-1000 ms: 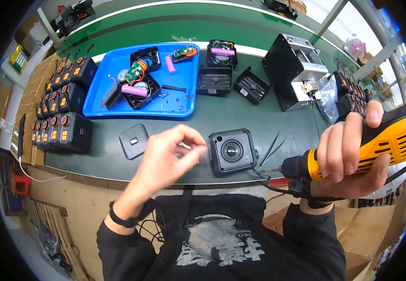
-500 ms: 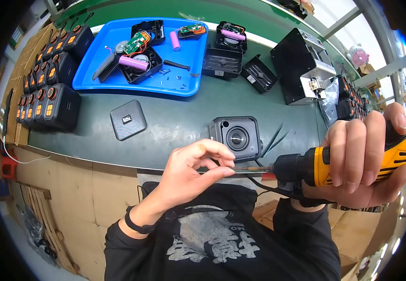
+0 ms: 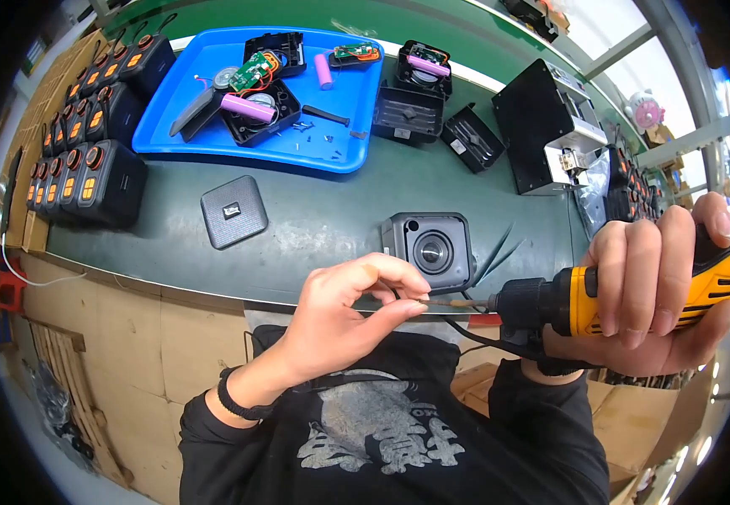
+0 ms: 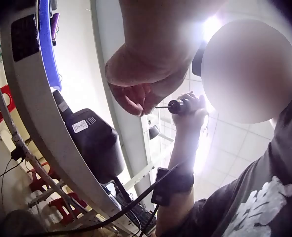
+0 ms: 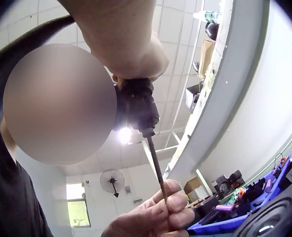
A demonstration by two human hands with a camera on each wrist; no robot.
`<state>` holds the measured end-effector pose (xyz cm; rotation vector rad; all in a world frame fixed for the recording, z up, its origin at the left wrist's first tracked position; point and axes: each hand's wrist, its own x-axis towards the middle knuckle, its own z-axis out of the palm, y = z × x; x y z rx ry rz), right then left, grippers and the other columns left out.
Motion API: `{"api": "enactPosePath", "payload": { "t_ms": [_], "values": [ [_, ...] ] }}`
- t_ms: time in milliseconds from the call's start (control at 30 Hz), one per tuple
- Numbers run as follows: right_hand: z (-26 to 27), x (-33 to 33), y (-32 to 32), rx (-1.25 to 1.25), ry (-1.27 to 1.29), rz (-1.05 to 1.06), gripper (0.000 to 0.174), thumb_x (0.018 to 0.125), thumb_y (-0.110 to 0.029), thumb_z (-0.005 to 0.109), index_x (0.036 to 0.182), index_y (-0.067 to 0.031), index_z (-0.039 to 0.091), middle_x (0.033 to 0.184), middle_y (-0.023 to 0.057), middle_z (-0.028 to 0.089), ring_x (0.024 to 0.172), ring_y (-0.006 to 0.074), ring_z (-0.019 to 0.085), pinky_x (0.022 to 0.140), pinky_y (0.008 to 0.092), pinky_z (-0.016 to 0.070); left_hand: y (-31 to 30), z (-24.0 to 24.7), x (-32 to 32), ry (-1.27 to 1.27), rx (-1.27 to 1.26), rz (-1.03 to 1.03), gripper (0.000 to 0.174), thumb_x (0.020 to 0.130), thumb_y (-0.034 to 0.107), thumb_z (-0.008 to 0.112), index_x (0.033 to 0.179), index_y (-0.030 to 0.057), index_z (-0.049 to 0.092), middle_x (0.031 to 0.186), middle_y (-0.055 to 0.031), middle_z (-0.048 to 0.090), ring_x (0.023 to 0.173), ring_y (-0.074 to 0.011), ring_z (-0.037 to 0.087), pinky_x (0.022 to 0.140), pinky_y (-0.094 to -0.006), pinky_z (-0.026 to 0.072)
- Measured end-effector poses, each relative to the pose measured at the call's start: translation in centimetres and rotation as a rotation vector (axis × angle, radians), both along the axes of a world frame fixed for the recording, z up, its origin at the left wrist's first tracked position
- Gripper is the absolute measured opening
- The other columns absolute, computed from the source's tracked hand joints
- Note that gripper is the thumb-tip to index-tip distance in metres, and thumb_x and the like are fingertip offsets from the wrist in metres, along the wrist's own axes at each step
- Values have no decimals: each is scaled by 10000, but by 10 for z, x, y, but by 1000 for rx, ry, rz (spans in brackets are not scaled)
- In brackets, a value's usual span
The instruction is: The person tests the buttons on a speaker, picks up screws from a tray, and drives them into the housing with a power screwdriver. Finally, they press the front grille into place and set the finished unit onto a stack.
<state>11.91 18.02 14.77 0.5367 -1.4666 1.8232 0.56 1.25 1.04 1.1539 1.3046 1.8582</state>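
My right hand (image 3: 642, 278) grips a yellow and black power drill (image 3: 567, 295) with its long thin bit (image 3: 457, 303) pointing left. At the tip of the bit, the thumb and forefinger of my left hand (image 3: 348, 311) pinch what looks like a small screw, mostly hidden by the fingertips. In the right wrist view the bit (image 5: 158, 168) runs straight down to those fingertips. Just behind the hands, on the table, a black square speaker housing (image 3: 432, 252) lies with its round driver facing up. Tweezers (image 3: 499, 252) lie beside it.
A blue tray (image 3: 247, 157) holds opened cases, circuit boards, pink battery cells and loose screws. A grille cover (image 3: 234, 212) lies in front of it. Finished-looking black speakers (image 3: 104, 185) stand in rows at left. Open cases (image 3: 411, 118) and a black machine (image 3: 541, 126) stand at the back right.
My left hand has moved right from beside the speaker housing to the tip of the drill bit. Over the last half second the two hands have stayed together there.
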Motion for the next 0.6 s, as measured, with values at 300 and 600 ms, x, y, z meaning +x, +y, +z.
{"api": "enactPosePath", "payload": {
  "t_ms": [300,600],
  "values": [
    [-1,-8,-4,82,-120,-45,443,990,-333,537,1272,-50,345,766,20,540,610,116,581,574,263,488,14,13,-9,430,27,269,609,640,43,862,1179,49,579,1230,-140,624,1190,-312,570,1025,-410,426],
    [-13,-52,4,155,-165,-158,454,984,-335,471,1282,5,427,690,14,488,516,99,493,523,256,430,27,-26,-12,370,-218,166,895,711,225,868,1428,10,378,1394,-190,451,1326,-335,433,1098,-413,362]
  ]
}}
